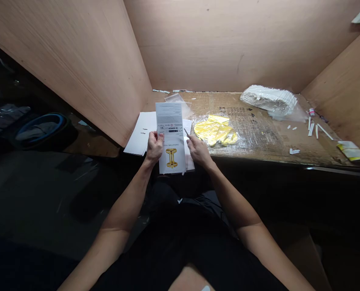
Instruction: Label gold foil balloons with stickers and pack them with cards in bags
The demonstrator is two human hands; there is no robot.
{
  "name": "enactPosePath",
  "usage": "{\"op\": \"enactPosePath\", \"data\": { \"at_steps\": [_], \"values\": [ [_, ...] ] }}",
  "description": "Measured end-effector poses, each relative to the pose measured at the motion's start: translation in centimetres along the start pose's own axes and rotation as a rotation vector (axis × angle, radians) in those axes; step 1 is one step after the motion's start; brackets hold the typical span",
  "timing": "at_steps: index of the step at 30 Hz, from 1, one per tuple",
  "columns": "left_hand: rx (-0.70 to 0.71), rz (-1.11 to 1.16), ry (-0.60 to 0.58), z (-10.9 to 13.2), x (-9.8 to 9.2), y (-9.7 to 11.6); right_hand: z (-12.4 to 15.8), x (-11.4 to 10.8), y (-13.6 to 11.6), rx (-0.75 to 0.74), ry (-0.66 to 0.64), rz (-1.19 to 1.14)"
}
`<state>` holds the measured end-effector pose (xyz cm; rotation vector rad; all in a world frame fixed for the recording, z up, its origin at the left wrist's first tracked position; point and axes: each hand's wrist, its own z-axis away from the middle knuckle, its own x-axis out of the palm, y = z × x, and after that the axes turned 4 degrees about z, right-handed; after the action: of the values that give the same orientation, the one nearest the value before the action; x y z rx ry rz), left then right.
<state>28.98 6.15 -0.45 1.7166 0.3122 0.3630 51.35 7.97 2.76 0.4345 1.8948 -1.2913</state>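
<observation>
A person in a dark top sat or stood at a cardboard-covered table (259, 141), seen from above with both bare forearms reaching forward; the left hand (155, 147) was clamped on the left edge of a tall white card (170, 139), its thumb lying across the front; the card was held up at the front edge of the table, in the middle of the view, and showed small print, with a gold balloon shaped like a letter I on its lower half; the right hand (198, 150) was closed around a thin dark tool (186, 133), whose tip pointed up and leftward just beside the card's right edge; whether the tip touched the card could not be told.

Just right of that hand, a yellow foil bundle (217, 128) lay flat on the table in clear wrapping; white papers (140, 134) lay to the left of the card, and a clear plastic bag (180, 99) lay behind it; farther right, near the back wall (216, 44), was a clear bag full of white slips (269, 99); thin white sticks (312, 127) and a yellow and white packet (352, 150) lay toward the right end; wooden panels enclosed the table, and a blue-rimmed tub (40, 128) stood in shadow at far left.
</observation>
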Motion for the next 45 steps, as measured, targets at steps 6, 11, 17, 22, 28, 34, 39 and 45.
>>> {"op": "enactPosePath", "data": {
  "at_steps": [6, 11, 17, 22, 28, 34, 39, 45],
  "values": [
    [0.036, 0.036, -0.239, 1.9, -0.1, 2.7, 0.4, -1.9, -2.6, -0.043, -0.065, 0.354],
    [0.105, -0.089, -0.278, 2.8, -1.1, 4.2, 1.5, -4.1, -5.0, -0.161, -0.211, 0.619],
    [0.105, -0.307, -0.449, 5.2, -1.7, 5.1, 1.8, -4.5, -6.0, -0.258, -0.36, 0.713],
    [0.012, -0.256, -0.287, 5.6, -2.9, 5.1, 3.8, -5.7, -6.8, -0.235, -0.365, 0.718],
    [-0.044, -0.058, -0.297, 6.2, -3.2, 5.2, 5.1, -4.2, -7.5, -0.313, -0.43, 0.668],
    [-0.115, -0.067, -0.266, 6.9, -2.9, 3.7, 4.7, -2.8, -6.6, -0.341, -0.503, 0.692],
    [-0.174, -0.088, -0.282, 7.4, -3.2, 2.9, 4.9, -2.4, -6.3, -0.357, -0.533, 0.681],
    [-0.105, -0.061, -0.234, 7.0, -3.7, 3.5, 4.8, -3.7, -5.8, -0.381, -0.514, 0.629]
  ]
}}
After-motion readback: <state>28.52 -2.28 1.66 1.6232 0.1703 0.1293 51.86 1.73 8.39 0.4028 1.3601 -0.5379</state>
